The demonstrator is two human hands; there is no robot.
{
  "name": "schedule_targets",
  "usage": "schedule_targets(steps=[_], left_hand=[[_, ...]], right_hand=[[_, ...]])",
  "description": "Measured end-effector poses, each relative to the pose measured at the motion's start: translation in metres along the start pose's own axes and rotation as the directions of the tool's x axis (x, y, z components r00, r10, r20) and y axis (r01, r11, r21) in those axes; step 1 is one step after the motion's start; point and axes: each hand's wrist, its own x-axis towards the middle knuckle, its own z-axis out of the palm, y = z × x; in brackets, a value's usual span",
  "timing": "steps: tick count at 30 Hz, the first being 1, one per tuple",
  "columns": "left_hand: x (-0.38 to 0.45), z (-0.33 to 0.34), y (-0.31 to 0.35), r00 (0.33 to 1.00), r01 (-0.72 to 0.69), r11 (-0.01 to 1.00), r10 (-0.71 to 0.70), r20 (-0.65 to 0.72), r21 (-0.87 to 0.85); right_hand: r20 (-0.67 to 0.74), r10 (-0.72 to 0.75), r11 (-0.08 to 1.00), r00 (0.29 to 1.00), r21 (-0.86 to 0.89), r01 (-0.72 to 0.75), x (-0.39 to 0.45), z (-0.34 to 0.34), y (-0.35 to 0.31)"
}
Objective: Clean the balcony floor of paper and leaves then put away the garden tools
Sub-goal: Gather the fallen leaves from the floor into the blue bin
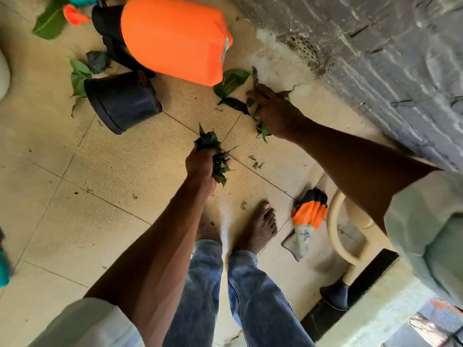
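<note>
**A:** 2 hands are at work over a tan tiled balcony floor [105,196], seen from above. How far along is the clean-up?

**B:** Partway, I judge. The left hand [201,166] grips a full bunch of gathered leaves [213,156], fingers curled tight round it. The right hand [273,111] reaches to the foot of the grey wall [375,58], fingers bent over loose leaves [233,81] on the tiles; whether it has hold of any yet, I cannot tell.

**A:** What is left?

**B:** More leaves [79,76] lie beside a tipped black pot [122,101], 1 large leaf [50,21] sits at top left, and small crumbs dot the tiles. No paper shows. The tools are not put away: an orange sprayer tank [175,38] lies on the floor and an orange work glove [307,219] rests near the bare feet [258,226].

**A:** Anything in the way?

**B:** The tank touches the leaves nearest the wall, and a beige chair leg [338,229] stands close on the right.
</note>
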Motion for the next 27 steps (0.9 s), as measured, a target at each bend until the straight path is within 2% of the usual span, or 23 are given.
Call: schedule_targets(steps=[5, 8, 10, 17, 23, 27], left_hand=[[-0.001, 0.004, -0.007, 1.0, 0.023, 1.0, -0.023, -0.018, 0.009], [-0.003, 0.004, -0.008, 0.999, 0.026, 1.0, -0.026, -0.031, -0.001], [-0.004, 0.002, -0.006, 0.999, 0.025, 0.999, -0.026, -0.047, -0.026], [-0.001, -0.009, 0.009, 0.997, 0.004, 0.999, -0.007, -0.074, -0.047], [0.006, -0.021, 0.013, 0.998, 0.007, 0.999, -0.01, -0.057, -0.047], [0.007, -0.029, 0.012, 0.999, 0.002, 0.999, -0.005, -0.047, -0.05]], right_hand=[[-0.155, 0.22, 0.963, 0.963, 0.19, -0.189, -0.031, 0.035, -0.024], [-0.152, 0.429, 0.852, 0.89, 0.395, -0.343, -0.05, 0.045, -0.048], [-0.074, 0.53, 0.751, 0.845, 0.505, -0.426, -0.057, 0.04, -0.063], [0.108, 0.413, 0.68, 0.904, 0.623, -0.385, -0.01, -0.006, -0.081], [0.14, 0.481, 0.677, 0.865, 0.568, -0.468, 0.063, -0.029, -0.057], [0.073, 0.48, 0.742, 0.874, 0.499, -0.448, 0.063, -0.015, -0.072]])
